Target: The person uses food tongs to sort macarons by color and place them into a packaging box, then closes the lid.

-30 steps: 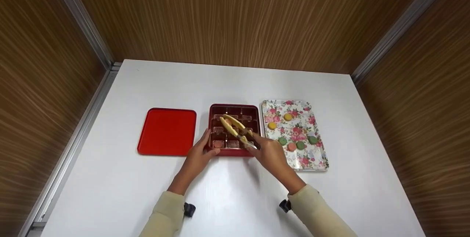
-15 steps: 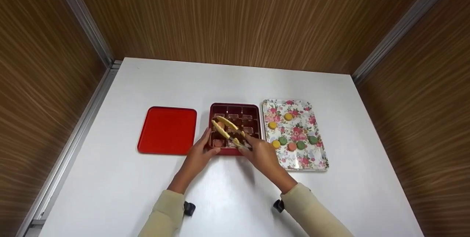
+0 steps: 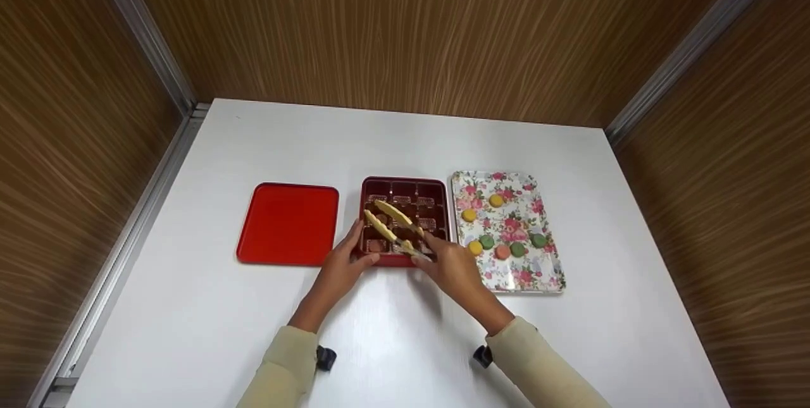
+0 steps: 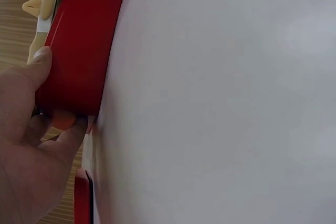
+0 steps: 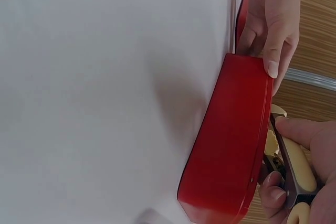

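My left hand [image 3: 342,269] grips the front left corner of a dark red box [image 3: 405,261], thumb on the front wall and fingers along the left side. Inside the box is a clear divided insert. A pink macaron [image 3: 376,246] lies in its front left compartment. My right hand [image 3: 450,267] holds yellow-tipped tongs [image 3: 398,214] over the box. Their tips stand apart in the middle left compartment, around a second macaron [image 3: 381,219]. In the right wrist view the thumb and fingers close round the handle of the tongs [image 5: 298,166].
Right of the box lies a floral tray [image 3: 525,278] with several macarons: yellow [image 3: 496,200], green [image 3: 518,249] and one pink [image 3: 502,252]. A flat red lid [image 3: 288,224] lies on the white table [image 3: 392,345] to the left. Wood-grain panels [image 3: 405,28] enclose the back and sides.
The tongs have moved left and slightly nearer with the macaron, down into the middle left compartment. Their tips have since spread a little, leaving it lower there. The left hand stays on the box.
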The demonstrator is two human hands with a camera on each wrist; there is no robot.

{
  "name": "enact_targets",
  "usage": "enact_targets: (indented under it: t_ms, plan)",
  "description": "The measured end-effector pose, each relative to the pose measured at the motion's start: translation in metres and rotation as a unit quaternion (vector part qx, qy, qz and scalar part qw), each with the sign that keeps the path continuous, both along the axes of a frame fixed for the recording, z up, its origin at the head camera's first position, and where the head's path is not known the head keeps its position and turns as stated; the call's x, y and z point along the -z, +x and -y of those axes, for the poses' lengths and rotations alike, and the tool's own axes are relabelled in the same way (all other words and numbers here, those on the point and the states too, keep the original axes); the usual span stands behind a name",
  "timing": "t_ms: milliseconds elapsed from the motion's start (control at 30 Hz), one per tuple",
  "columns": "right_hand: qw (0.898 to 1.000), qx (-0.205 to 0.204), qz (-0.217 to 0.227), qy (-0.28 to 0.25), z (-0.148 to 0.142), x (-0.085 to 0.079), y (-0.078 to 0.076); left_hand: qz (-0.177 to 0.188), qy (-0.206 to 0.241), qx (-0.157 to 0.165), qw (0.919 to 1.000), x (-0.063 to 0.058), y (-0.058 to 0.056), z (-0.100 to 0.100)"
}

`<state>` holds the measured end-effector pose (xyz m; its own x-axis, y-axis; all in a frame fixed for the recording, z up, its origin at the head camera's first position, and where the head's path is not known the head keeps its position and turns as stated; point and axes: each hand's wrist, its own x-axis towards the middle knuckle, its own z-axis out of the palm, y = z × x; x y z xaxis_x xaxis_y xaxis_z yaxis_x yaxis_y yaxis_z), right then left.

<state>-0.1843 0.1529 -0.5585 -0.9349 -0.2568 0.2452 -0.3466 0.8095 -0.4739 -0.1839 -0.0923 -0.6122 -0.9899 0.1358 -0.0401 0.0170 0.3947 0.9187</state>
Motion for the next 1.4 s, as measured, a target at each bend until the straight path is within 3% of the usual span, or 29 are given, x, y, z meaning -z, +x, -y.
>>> enact_targets:
  t_ms: [567,767,1067,1400]
  plan:
    - [0.998,0.054,-0.009,-0.02,-0.033,-0.007,0.015,-0.015,0.014,0.002,0.9998,0.002,-0.002,0.0]
    - [0.996,0.077,-0.01,-0.051,-0.051,-0.005,0.023,-0.014,0.015,0.004,0.9998,0.002,-0.001,0.001]
    - [0.985,0.135,0.011,-0.108,-0.083,-0.001,0.036,-0.01,0.008,0.003,0.9999,0.003,-0.001,0.0]
    - [0.969,0.206,0.046,-0.128,-0.115,0.008,0.06,-0.011,0.017,0.003,0.9998,0.004,-0.002,-0.001]
